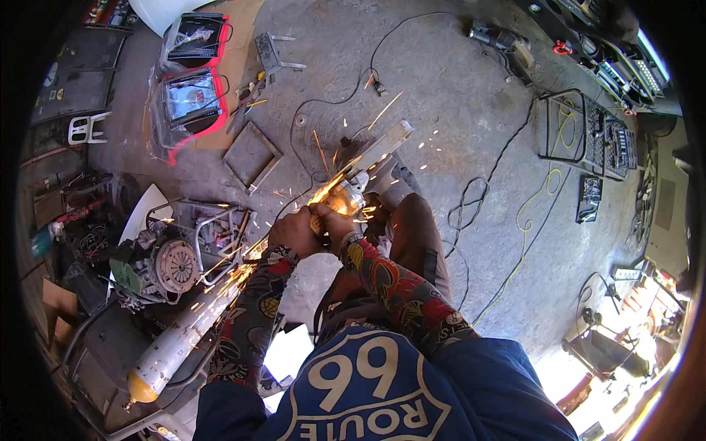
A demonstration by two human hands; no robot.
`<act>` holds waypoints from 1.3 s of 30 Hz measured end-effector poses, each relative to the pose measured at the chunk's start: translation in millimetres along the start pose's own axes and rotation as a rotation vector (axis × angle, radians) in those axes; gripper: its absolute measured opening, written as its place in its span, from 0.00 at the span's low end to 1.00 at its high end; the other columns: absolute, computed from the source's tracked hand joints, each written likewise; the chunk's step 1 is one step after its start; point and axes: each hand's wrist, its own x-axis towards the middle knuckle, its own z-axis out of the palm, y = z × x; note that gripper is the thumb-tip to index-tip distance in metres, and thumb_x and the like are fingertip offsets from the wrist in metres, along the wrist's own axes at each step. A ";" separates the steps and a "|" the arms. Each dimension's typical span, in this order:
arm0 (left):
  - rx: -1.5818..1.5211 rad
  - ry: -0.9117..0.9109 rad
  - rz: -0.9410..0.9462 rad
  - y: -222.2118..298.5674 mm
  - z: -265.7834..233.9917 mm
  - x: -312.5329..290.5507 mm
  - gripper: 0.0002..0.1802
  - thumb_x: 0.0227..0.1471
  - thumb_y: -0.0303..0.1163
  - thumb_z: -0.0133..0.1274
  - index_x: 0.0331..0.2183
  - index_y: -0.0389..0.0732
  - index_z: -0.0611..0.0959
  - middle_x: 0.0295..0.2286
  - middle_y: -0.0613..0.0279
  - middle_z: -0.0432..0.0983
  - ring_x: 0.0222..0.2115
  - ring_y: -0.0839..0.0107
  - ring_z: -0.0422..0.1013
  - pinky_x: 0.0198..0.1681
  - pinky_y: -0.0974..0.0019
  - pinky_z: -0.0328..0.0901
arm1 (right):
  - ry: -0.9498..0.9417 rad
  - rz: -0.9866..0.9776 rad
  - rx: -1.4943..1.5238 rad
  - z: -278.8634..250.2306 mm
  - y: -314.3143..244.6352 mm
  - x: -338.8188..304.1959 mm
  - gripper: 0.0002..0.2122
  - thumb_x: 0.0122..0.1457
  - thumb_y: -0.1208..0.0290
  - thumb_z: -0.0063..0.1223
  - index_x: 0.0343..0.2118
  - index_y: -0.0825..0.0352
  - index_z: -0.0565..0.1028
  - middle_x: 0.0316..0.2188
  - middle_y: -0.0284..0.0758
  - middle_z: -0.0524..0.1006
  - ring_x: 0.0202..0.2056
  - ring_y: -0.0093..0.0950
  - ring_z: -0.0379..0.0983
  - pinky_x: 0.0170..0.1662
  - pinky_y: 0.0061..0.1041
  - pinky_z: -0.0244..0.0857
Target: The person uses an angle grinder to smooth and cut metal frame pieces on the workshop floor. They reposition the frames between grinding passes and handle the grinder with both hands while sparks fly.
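Both my hands are closed round an angle grinder (344, 200), out in front of my body near the middle of the head view. My left hand (293, 232) wraps the rear of its body. Beside it, almost touching, my right hand (333, 223) grips the tool as well. Glare and sparks partly hide the grinder's disc. A long pale metal bar (388, 145) slants up to the right from the grinder, and bright sparks fly off where the two meet. Most sparks stream to the lower left, with a few scattered above. Patterned sleeves cover both my forearms.
A white gas cylinder (165, 358) lies at lower left under the sparks. Near it stands an engine part with a round clutch plate (176, 266). A square metal frame (270, 176) and a small stool (270, 55) sit ahead. Black cables (471, 200) cross the floor.
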 end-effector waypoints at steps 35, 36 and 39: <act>-0.022 0.015 0.029 -0.9 2.7 2.3 0.40 0.33 0.57 0.73 0.41 0.37 0.80 0.35 0.44 0.84 0.38 0.46 0.81 0.43 0.46 0.75 | 0.069 -0.009 0.047 1.1 -2.9 -2.6 0.27 0.45 0.60 0.76 0.48 0.64 0.77 0.42 0.36 0.81 0.40 0.38 0.81 0.40 0.48 0.79; -0.013 0.018 0.036 -1.8 3.3 2.9 0.41 0.33 0.57 0.74 0.41 0.37 0.80 0.35 0.44 0.84 0.38 0.46 0.81 0.43 0.46 0.75 | 0.062 -0.018 0.047 1.6 -3.2 -3.4 0.27 0.45 0.60 0.75 0.48 0.64 0.77 0.42 0.36 0.81 0.40 0.39 0.81 0.40 0.48 0.79; 0.018 0.019 0.042 -3.9 5.0 3.8 0.42 0.32 0.57 0.74 0.43 0.38 0.79 0.35 0.44 0.83 0.38 0.46 0.81 0.43 0.46 0.75 | 0.048 -0.013 0.058 2.9 -3.8 -5.5 0.26 0.46 0.60 0.75 0.48 0.64 0.77 0.42 0.36 0.81 0.40 0.39 0.81 0.40 0.48 0.79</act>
